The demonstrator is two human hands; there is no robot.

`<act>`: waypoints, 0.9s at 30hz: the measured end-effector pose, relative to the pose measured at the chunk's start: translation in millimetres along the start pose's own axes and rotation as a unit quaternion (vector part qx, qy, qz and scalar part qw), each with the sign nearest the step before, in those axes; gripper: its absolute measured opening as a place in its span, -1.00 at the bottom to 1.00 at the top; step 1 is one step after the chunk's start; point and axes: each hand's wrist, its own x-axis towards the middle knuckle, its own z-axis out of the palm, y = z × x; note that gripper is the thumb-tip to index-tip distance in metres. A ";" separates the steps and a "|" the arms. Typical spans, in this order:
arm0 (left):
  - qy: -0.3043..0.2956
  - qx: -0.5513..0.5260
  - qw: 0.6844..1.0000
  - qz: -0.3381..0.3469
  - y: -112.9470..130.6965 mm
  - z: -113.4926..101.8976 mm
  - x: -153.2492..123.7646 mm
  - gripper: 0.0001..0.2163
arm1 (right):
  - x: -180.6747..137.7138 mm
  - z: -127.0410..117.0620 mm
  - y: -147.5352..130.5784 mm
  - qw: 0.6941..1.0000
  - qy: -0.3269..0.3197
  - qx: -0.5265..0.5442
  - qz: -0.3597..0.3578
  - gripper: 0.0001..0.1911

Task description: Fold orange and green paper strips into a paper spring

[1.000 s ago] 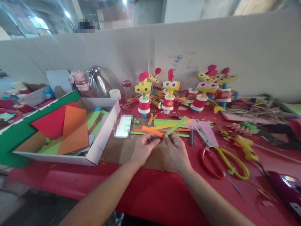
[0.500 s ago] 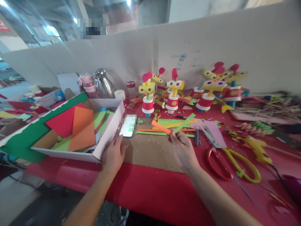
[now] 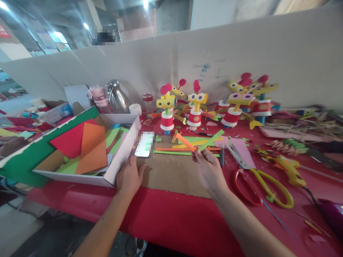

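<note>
Between the thumb and fingers of my right hand (image 3: 210, 167) are an orange paper strip (image 3: 184, 141) and a green paper strip (image 3: 213, 140), crossing at the pinch. They are held above a brown cardboard sheet (image 3: 171, 176). My left hand (image 3: 131, 175) rests on the table with its fingers apart, its tips at the near edge of a lit phone (image 3: 144, 144). Beyond the cardboard's middle lie a thin green strip (image 3: 184, 152) and a yellow strip (image 3: 182, 145). A pen-like dark stick (image 3: 222, 157) lies right of my right hand.
Left of my hands stands a white box (image 3: 122, 150) of coloured paper sheets. Scissors (image 3: 248, 171) with red and yellow handles lie right, near a yellow glue gun (image 3: 291, 169). Several paper-cup figures (image 3: 167, 119) stand behind, before a pale partition (image 3: 150, 60). A steel jug (image 3: 118, 98) stands back left.
The view has shifted slightly. Both hands keep nearly the same pose, with the two strips still in my right hand.
</note>
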 end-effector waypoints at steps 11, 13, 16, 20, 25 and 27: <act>0.004 -0.042 0.999 -0.030 -11.3 5.7 -2.4 -0.68 | -2.2 2.3 -6.0 0.999 -0.018 -0.028 -0.008 -0.73; 0.013 -0.082 0.997 -0.002 -10.6 4.8 -4.6 -0.75 | -2.2 2.0 -4.4 0.999 -0.022 -0.029 -0.010 -0.74; -0.007 -0.153 0.983 0.106 2.0 -0.7 -6.6 -0.80 | -1.5 1.2 -2.0 0.999 -0.026 -0.035 -0.009 -0.76; -0.033 -0.134 0.978 0.154 25.6 -10.0 4.1 -0.68 | 1.3 -1.1 -2.2 0.999 -0.014 -0.034 -0.020 -0.76; 0.110 -0.050 0.987 0.107 19.7 1.2 37.7 -0.60 | 3.3 -2.9 -6.3 0.999 -0.001 -0.036 -0.021 -0.73; 0.126 -0.058 0.984 0.113 11.0 12.9 47.8 -0.57 | 2.7 -1.9 -7.3 0.999 -0.001 -0.030 -0.016 -0.73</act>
